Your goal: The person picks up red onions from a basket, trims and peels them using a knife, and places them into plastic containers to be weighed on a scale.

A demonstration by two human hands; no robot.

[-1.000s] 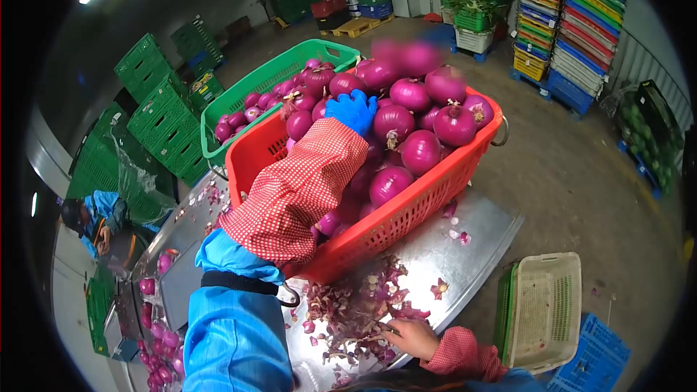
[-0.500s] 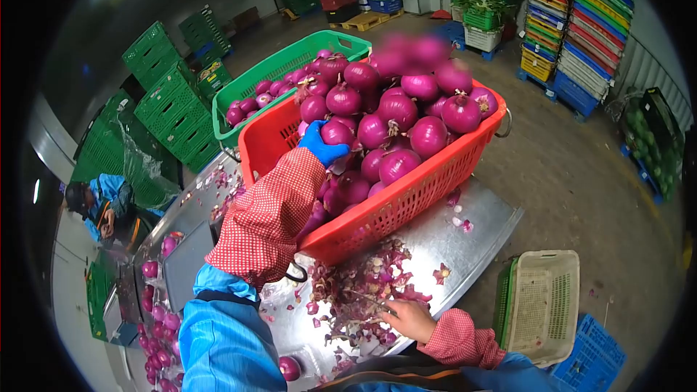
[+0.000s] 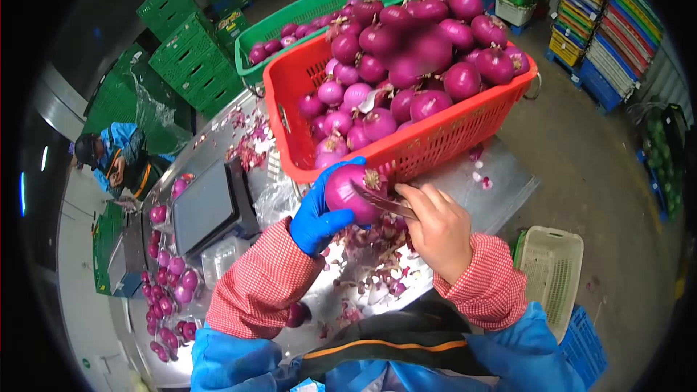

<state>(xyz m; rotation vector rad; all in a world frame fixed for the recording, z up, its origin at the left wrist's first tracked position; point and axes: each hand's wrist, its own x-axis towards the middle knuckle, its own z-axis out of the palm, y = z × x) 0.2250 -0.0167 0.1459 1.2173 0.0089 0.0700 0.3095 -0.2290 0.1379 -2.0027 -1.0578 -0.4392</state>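
A large red onion (image 3: 345, 193) sits in my left hand (image 3: 316, 215), which wears a blue glove and wraps around it from the left and below. My bare right hand (image 3: 440, 231) grips a knife (image 3: 390, 205), its dark blade lying against the onion near the dry top. Just beyond my hands stands a red basket (image 3: 406, 151) heaped with red onions (image 3: 429, 105). Under my hands, loose onion skins (image 3: 377, 265) are scattered over the metal table (image 3: 501, 181).
Behind the red basket is a green basket (image 3: 254, 72) with more onions. A flat grey device (image 3: 203, 207) and bagged onions (image 3: 167, 297) lie to the left. A co-worker (image 3: 116, 156) is at far left. An off-white crate (image 3: 553, 268) stands at right, below table height.
My left hand has left the red basket and come back towards me with an onion. My right hand has risen from the skins, bringing the knife against that onion.
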